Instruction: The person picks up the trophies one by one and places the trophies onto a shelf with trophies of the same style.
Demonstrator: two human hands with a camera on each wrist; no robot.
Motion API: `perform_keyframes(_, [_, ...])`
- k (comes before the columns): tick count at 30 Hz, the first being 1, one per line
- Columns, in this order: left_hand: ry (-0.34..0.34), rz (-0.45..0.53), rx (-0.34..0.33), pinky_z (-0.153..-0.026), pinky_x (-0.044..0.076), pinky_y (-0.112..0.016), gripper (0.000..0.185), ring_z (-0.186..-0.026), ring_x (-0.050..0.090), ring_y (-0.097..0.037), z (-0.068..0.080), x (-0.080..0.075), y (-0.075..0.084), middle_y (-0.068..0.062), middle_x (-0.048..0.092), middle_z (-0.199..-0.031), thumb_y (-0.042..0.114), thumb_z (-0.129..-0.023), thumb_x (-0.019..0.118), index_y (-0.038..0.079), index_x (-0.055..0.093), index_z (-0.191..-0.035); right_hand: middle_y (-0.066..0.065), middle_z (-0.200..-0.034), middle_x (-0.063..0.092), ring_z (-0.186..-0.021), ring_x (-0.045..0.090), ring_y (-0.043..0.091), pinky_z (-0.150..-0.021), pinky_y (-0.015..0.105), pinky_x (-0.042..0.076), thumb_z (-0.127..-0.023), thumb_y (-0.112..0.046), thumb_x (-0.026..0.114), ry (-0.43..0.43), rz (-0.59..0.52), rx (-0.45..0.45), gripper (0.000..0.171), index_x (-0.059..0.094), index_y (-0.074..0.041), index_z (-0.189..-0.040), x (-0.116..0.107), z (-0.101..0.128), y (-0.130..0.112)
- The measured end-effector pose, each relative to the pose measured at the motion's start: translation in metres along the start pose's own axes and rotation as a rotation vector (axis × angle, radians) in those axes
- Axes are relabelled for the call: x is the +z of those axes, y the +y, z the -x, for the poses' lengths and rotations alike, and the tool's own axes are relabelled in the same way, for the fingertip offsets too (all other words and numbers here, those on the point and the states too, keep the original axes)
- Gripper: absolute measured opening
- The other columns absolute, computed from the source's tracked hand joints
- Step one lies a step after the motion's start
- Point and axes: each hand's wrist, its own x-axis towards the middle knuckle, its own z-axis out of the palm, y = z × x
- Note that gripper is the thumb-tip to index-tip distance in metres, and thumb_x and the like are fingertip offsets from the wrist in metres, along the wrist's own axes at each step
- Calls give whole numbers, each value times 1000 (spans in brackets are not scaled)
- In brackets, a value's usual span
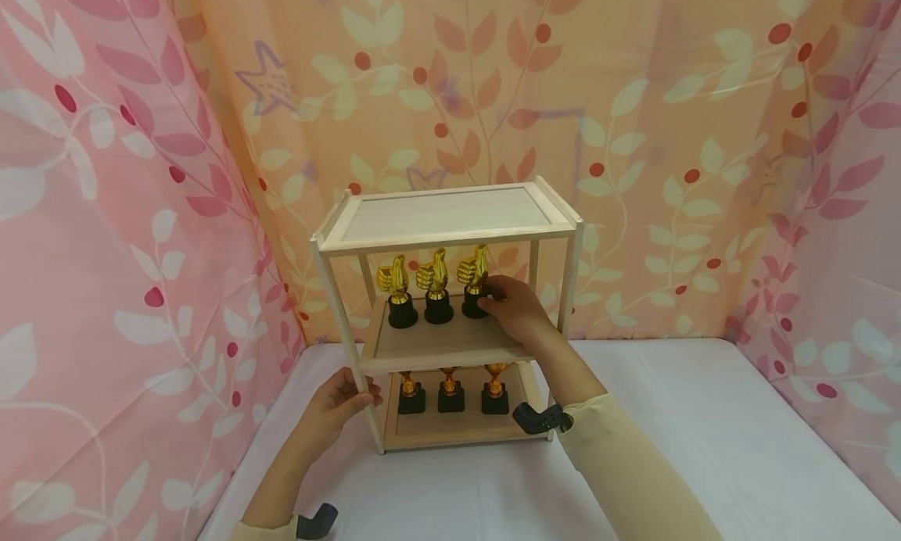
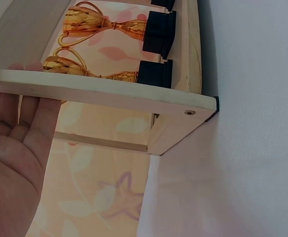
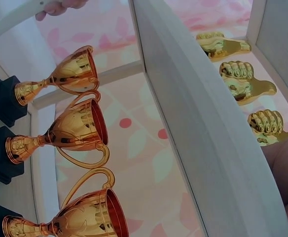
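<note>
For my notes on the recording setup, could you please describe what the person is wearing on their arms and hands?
Both hands are bare: no gloves or rings show on the left hand or the right hand. Each arm has a pale cream long sleeve. A small black device sits at the right wrist, and a similar one at the left.

a white cloth (image 1: 704,416) covers the tabletop, lying flat with a few soft creases. printed fabric hangs on three sides. the back curtain (image 1: 633,95) is orange-peach, with pale cream leaves, red berries and thin brown stems; faint purple star outlines show through it at the left. the left curtain (image 1: 91,236) and the right curtain (image 1: 845,236) are pink, with white and deep pink leaves and red berries. the light is even and soft, with only slight shadows on the cloth.
</note>
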Motion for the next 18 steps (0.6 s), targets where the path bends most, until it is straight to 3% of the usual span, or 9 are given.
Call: perform_keyframes(18, [10, -18, -5, -96, 57, -28, 22, -103, 72, -18, 2, -1, -1, -15, 67, -110, 3, -101, 61, -8, 48, -115, 8, -138, 64, -131, 56, 31, -110, 52, 45, -102, -21, 65, 79, -67, -68, 39, 60, -14, -140, -1, 4, -1])
